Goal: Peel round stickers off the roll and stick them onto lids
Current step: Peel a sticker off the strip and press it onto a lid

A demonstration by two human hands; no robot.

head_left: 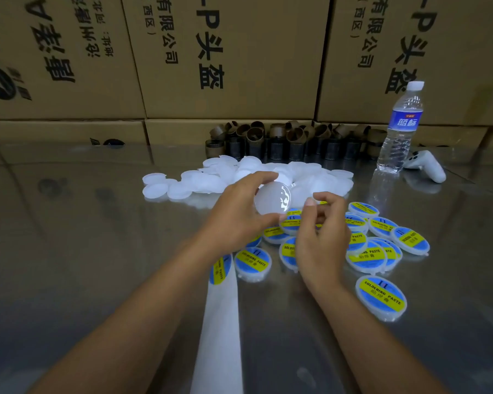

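Nearest, I see the white strip on the shiny table. Stickered lids lie around the right hand; its fingers curl, but I cannot tell if they hold anything. The left hand grips a plain lid with thumb and fingers. A pile of lids sits behind.

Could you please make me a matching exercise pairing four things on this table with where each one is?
Things:
1. water bottle
2. blank lid
3. backing strip
4. cardboard cores

Places:
A. held in the left hand
B. running toward the camera between the forearms
C. standing at the far right beside a white controller
D. heaped against the boxes at the back

Pairs: 1-C, 2-A, 3-B, 4-D
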